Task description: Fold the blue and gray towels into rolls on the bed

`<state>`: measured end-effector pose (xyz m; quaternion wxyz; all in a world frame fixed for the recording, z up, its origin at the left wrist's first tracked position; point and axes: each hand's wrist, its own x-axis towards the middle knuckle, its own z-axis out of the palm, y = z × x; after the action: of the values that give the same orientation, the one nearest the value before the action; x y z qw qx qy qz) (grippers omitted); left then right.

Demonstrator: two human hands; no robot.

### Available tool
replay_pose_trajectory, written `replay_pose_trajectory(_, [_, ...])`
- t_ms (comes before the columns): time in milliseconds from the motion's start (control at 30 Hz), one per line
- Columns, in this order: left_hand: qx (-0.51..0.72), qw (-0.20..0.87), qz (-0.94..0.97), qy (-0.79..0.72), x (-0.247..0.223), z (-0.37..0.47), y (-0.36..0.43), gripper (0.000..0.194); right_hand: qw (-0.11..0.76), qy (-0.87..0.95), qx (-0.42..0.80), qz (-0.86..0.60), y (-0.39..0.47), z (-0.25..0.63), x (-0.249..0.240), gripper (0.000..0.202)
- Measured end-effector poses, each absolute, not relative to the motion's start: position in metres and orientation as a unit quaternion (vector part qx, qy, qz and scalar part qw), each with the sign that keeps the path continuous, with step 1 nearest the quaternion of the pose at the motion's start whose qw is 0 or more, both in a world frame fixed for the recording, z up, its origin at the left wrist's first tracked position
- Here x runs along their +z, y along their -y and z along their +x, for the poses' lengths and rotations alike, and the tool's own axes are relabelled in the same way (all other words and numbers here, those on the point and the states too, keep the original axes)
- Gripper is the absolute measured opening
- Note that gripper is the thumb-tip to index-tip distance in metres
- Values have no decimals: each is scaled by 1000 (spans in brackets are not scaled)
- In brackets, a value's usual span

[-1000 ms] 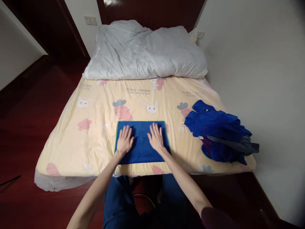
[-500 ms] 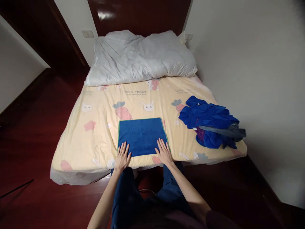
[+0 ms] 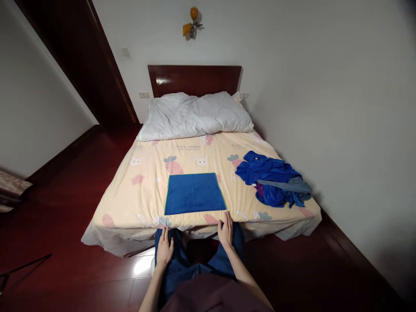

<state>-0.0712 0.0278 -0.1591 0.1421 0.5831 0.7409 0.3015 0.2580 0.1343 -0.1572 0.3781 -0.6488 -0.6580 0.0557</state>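
A blue cloth point(image 3: 196, 193) with a green edge lies flat on the bed, near its front side. My left hand point(image 3: 165, 249) hovers over or rests on my left knee, fingers extended and holding nothing. Just below the cloth's near right corner is my right hand point(image 3: 225, 229), its fingers stretched toward the mattress edge and nothing in its grasp. Whether the right fingertips touch the sheet, I cannot tell. To the right of the cloth sits a crumpled pile of blue clothes point(image 3: 271, 175), with grey and purple pieces among them.
The bed has a yellow printed sheet point(image 3: 143, 195). A folded white quilt point(image 3: 195, 115) lies by the dark headboard point(image 3: 195, 78). A wall lamp point(image 3: 192, 26) hangs above. White wall point(image 3: 341, 108) runs along the right, and a thin dark rod point(image 3: 32, 262) shows at lower left.
Both hands have come off the blue cloth and drawn back toward my body. The cloth stays flat. My view has tilted up, showing the wall lamp.
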Motion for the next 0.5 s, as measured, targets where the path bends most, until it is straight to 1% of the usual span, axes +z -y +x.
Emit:
replay_pose_trajectory(100, [292,197,561,-749,-160,-76,-18,47,418,644,69,-637,-125,255,-156,56])
replay_pose_trajectory(167, [299,222,547,-750,-153,-82,-22,42,423,629,73,-648,-126,254,-155,53])
replay_pose_trajectory(267, [343,259,495,-756,-138,-91,-36,40,422,608,82,-668,-133,256,-151,50])
replay_pose_trajectory(333, [384,287,447,-755,-127,-97,-47,40,419,592,100,-681,-141,259,-147,50])
replay_pose_trajectory(400, [419,325,405,-745,-114,-103,-60,45,399,564,145,-709,-154,265,-140,51])
replay_pose_trajectory(500, [417,358,390,-739,-95,-110,-82,53,349,533,220,-739,-179,281,-126,51])
